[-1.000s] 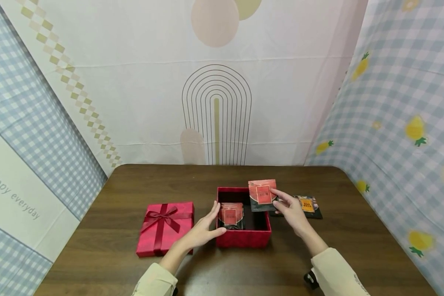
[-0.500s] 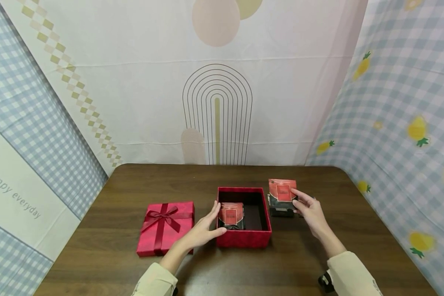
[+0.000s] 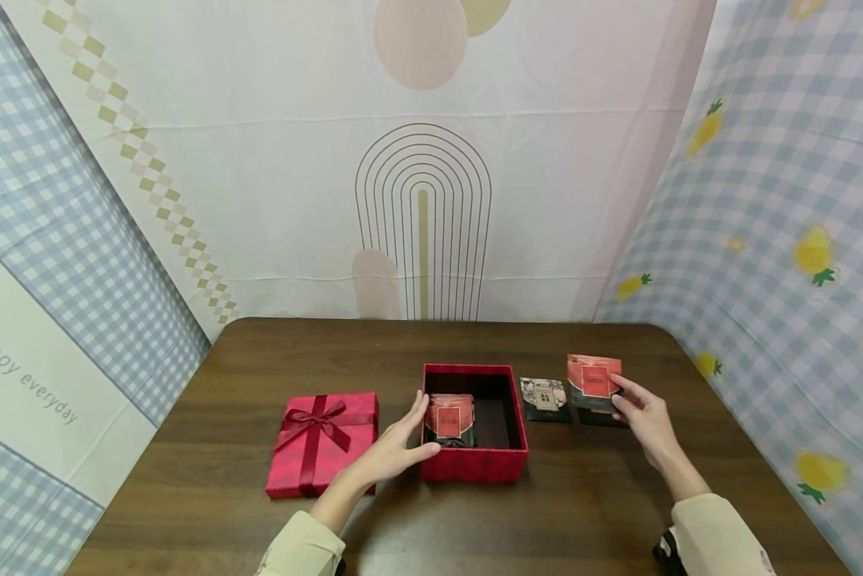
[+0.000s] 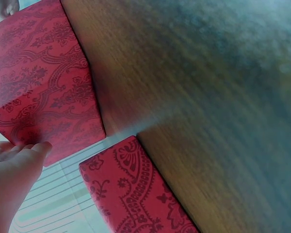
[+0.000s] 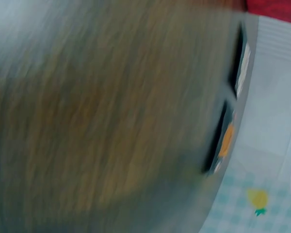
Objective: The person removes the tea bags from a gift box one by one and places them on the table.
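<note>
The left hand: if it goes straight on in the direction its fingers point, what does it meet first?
The left hand already rests with straight fingers against the left wall of the open red box. Going on, it would probably push that wall; just behind it lies the red packet inside.

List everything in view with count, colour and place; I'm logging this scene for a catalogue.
Table: one, dark brown wood, under everything.
Open box: one, red patterned, centre of the table.
Packet in the box: one, red and black, left part of the box.
Box lid: one, red with a dark red ribbon bow, left of the box.
Flat packet: one, black with a pale picture, on the table just right of the box.
Held packet: one, red and black, further right, above another dark packet that is mostly hidden.
Backdrop cloths: pale patterned, behind and at both sides.
Left hand: fingers straight, against the box's left wall.
Right hand: pinches the held packet.
</note>
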{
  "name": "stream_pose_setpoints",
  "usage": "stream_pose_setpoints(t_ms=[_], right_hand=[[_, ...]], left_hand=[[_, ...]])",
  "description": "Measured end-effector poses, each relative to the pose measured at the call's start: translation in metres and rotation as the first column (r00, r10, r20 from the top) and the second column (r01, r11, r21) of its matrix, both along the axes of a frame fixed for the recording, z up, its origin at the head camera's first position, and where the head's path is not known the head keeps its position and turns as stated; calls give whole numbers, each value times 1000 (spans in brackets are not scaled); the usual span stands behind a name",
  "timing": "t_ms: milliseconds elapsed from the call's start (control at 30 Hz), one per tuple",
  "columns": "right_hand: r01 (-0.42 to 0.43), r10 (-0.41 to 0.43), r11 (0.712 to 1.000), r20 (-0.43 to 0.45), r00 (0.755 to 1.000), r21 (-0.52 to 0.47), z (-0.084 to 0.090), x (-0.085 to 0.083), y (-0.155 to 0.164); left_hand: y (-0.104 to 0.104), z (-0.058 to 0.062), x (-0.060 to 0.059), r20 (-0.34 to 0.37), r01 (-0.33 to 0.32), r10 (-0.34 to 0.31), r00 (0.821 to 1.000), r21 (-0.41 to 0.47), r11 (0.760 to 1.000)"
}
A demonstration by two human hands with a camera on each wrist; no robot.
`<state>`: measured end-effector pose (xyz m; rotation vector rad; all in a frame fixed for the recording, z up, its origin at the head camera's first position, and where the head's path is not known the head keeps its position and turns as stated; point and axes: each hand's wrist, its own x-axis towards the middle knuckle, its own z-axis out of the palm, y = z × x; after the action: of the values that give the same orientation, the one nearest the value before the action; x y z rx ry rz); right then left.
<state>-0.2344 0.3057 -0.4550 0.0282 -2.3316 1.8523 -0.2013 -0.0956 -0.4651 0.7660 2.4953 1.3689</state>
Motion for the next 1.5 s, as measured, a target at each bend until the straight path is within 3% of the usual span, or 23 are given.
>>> stream_pose_setpoints(t_ms=[133,333,567,733,867,967,1100,1367,1500], right_hand=[[13,-12,1000,-7,1000,26,-2,-2,13],[75,-72,985,-26,997,152,-8,-8,33],[171,-191,932,33,981,319,-18,-13,65],[193,-265,877,108,958,440,-25,-13,86],[181,-295,854,166,941,488,-26,-15,98],[156,-285,848,187,940,507,-28,-17,105],[133,-283,814,187,941,566,-31,-20,111],[146,-269,738,89,959,659,-40,-25,117],[147,-240,728,48,970,670,-44,-28,117]], left_hand=[[-1,0,0,-1,-5,5,1000,4,1000],[0,0,0,8,-11,11,1000,8,1000],[0,-1,0,4,-12,12,1000,8,1000],[0,-1,0,-4,-12,12,1000,10,1000],[0,-1,-1,-14,-12,12,1000,2,1000],[0,0,0,-12,-11,11,1000,-6,1000],[1,1,0,-12,-4,4,1000,-13,1000],[1,-2,3,-72,32,-31,997,11,999],[1,-3,3,-52,20,-20,998,0,1000]])
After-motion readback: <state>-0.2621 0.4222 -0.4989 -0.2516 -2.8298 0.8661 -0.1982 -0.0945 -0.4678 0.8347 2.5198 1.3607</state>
